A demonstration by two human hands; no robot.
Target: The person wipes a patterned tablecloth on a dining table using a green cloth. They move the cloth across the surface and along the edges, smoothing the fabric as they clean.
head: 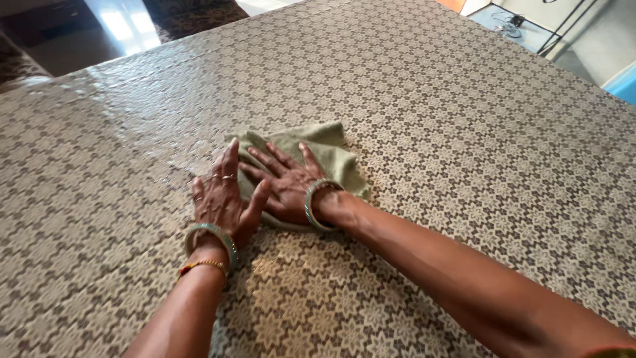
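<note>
Presently both hands lie flat on a crumpled pale-green cloth [311,156], which sits near the middle of a large table under a glossy cover patterned with beige and brown floral stars [464,132].

Right hand [288,182]: palm down on the cloth, fingers spread and straight, released rather than clenched, not gripping any fold. This flat spread appears to press a wide patch of fabric against the surface. A stack of teal bangles [317,205] sits at the wrist.

Left hand [222,199]: palm down, fingers extended. Its thumb side overlaps the cloth's left edge and touches the right hand; the outer fingers rest on the bare cover. Rings show on one finger. Teal bangles [213,237] and a thin red-and-gold band [202,265] circle the wrist. Judgement: this placement pins the cloth's edge so it does not bunch.

Surface to the upper left of the cloth looks shiny and streaked [152,113]; whether wet or only reflecting window light cannot be told.

Beyond the far right corner, a light floor with dark cables [510,26].
</note>
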